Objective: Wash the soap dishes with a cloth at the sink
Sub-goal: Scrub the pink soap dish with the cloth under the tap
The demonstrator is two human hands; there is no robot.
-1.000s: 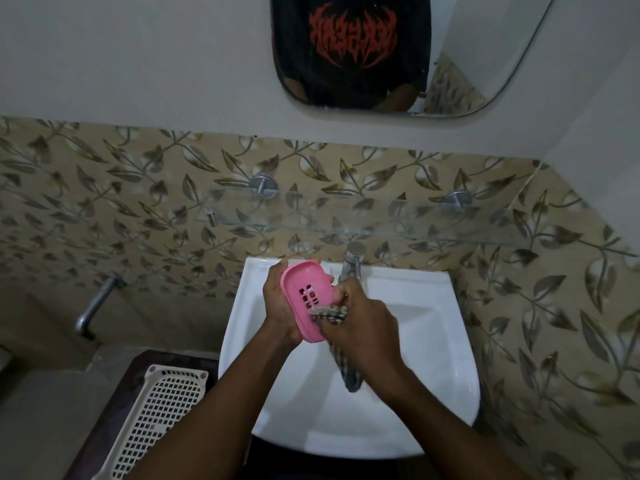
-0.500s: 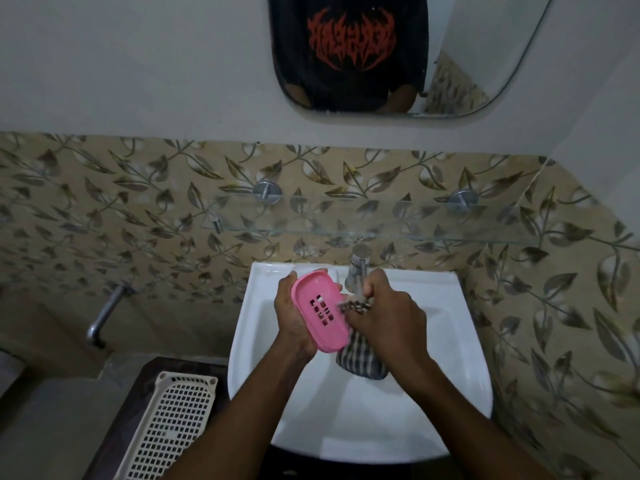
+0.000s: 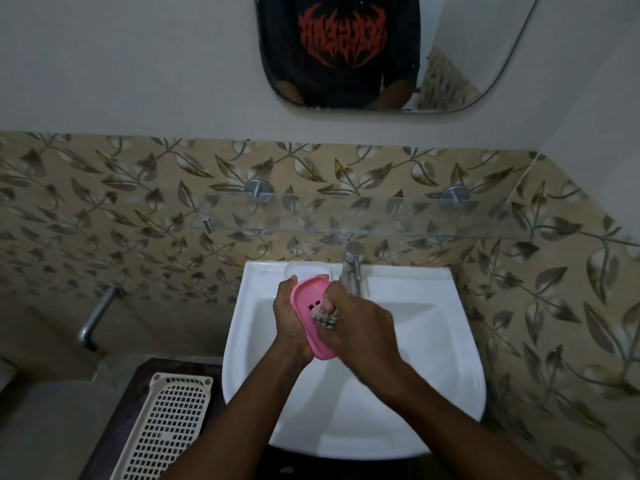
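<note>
A pink oval soap dish [image 3: 306, 306] with drain slots is held on edge over the white sink [image 3: 446, 341]. My left hand [image 3: 287, 323] grips it from behind, on its left side. My right hand [image 3: 360, 327] is closed around a bunched checked cloth [image 3: 325, 318] and presses it against the dish's inner face. Only a small wad of the cloth shows between my fingers; the remainder is hidden in my fist.
A chrome tap [image 3: 353, 268] stands at the sink's back rim, just behind my hands. A glass shelf [image 3: 346, 216] runs along the tiled wall above. A cream perforated tray [image 3: 166, 427] lies on a dark surface left of the sink. A wall pipe [image 3: 95, 317] sticks out farther left.
The hanging end of the cloth has been gathered into my right fist. The cloth now sits lower on the dish's face, and the dish is tilted more upright.
</note>
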